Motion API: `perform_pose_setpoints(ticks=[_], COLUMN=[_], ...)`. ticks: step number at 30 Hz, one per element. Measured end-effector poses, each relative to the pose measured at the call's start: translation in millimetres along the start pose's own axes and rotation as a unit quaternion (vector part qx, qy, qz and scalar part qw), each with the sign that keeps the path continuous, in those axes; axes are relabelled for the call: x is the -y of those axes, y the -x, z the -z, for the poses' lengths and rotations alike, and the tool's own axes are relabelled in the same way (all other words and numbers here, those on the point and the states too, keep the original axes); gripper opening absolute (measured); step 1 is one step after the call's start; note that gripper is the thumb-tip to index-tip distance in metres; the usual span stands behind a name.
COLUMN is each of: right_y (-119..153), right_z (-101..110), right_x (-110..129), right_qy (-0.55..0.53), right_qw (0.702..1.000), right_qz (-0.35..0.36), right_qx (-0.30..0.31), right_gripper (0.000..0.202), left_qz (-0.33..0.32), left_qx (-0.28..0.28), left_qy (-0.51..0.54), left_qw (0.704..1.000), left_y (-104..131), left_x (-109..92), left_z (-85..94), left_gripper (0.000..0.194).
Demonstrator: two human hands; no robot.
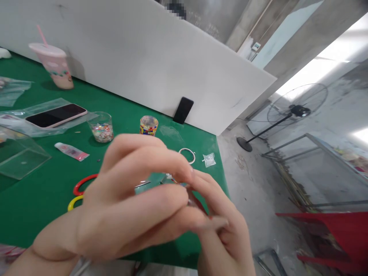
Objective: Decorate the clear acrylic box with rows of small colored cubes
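Observation:
My left hand [135,203] and my right hand [225,214] meet over the front of the green table, fingers closed in a pinch. Between the fingertips is a small item, mostly hidden, with only dark and reddish bits showing. Behind my left hand lie scissors [83,184] with red and yellow handles, partly covered. A thin metal point [143,184] shows beyond the left fingers. Farther back stand a jar [148,126] with a colourful mosaic pattern and a clear cup [102,131] of small mixed pieces. A white ring [187,156] lies past the fingertips.
At left are a squeeze tube [71,151], a pink-edged phone [57,115], a clear box [24,157] and a pink drink cup [54,65]. A black phone [183,110] leans on the white partition [138,50]. A small plastic bag [209,160] lies near the table's right edge; a fan [299,110] stands beyond.

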State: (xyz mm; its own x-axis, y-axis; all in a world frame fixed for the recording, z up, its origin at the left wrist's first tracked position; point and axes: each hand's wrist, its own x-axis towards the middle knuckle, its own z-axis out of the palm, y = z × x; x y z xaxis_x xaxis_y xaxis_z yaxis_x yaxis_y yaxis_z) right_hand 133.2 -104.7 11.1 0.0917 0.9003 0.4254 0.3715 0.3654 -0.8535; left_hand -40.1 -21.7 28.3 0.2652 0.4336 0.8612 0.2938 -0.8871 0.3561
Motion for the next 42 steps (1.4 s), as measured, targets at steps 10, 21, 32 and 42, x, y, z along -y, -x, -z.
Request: perform_pose_setpoints(ticks=[10, 21, 32, 42], right_y=[-21.2, -25.6, -22.5, -25.5], right_z=[2.6, 4.8, 4.3, -1.3], right_x=[4.0, 5.5, 9.8, 13.1], right_qy=[0.076, 0.055, -0.034, -0.066], right_qw=[0.983, 0.975, 0.98, 0.974], right_qz=[0.084, 0.033, 0.042, -0.064], right_qx=[0.143, 0.214, 0.194, 0.209], right_gripper=[0.068, 0.052, 0.065, 0.054], left_qz=[0.078, 0.176, 0.135, 0.143], left_qx=[0.188, 0.298, 0.343, 0.264], left_qy=[0.177, 0.32, 0.346, 0.257], left_qw=[0.963, 0.882, 0.863, 0.919], left_y=[-7.3, -25.8, -32.5, -13.6], left_x=[22.5, 26.2, 35.7, 20.7], left_z=[-16.6, -9.3, -0.4, -9.7], left_gripper=[0.036, 0.036, 0.037, 0.033])
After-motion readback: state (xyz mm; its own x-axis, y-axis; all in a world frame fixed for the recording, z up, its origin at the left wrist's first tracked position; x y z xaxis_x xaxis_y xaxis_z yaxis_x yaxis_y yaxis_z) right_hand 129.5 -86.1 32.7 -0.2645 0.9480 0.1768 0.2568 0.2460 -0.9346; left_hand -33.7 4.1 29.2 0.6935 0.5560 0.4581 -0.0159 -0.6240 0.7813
